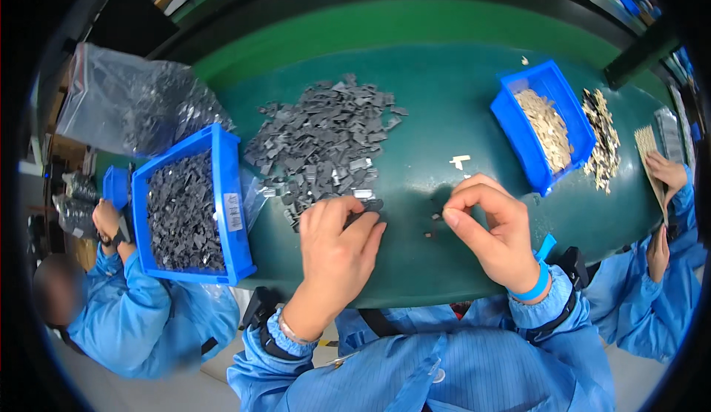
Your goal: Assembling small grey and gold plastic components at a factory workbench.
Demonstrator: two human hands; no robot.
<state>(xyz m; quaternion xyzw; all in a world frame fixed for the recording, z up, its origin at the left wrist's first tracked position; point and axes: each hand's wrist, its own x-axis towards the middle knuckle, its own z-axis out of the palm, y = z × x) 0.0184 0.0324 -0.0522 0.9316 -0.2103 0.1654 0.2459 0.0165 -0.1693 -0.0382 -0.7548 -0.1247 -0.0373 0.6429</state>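
Note:
My left hand (pixel 335 245) is at the near edge of a heap of small dark grey pieces (pixel 326 131) on the green table. Its fingers are bent down and drawn together around the pieces there; what lies between them is hidden. To the right, my right hand (pixel 495 227) hovers over the table with thumb and index finger pinched. Anything in that pinch is too small to make out. Tiny dark and brownish bits (pixel 428 235) lie between the hands. Beyond the right hand lie a few pale beige pieces (pixel 459 162).
A blue bin (pixel 235 219) of dark pieces stands left, a clear plastic bag (pixel 111 101) behind it. A blue bin (pixel 518 134) of beige pieces stands right, beside a loose mixed pile (pixel 601 142). Co-workers' hands (pixel 106 219) are at far left and far right.

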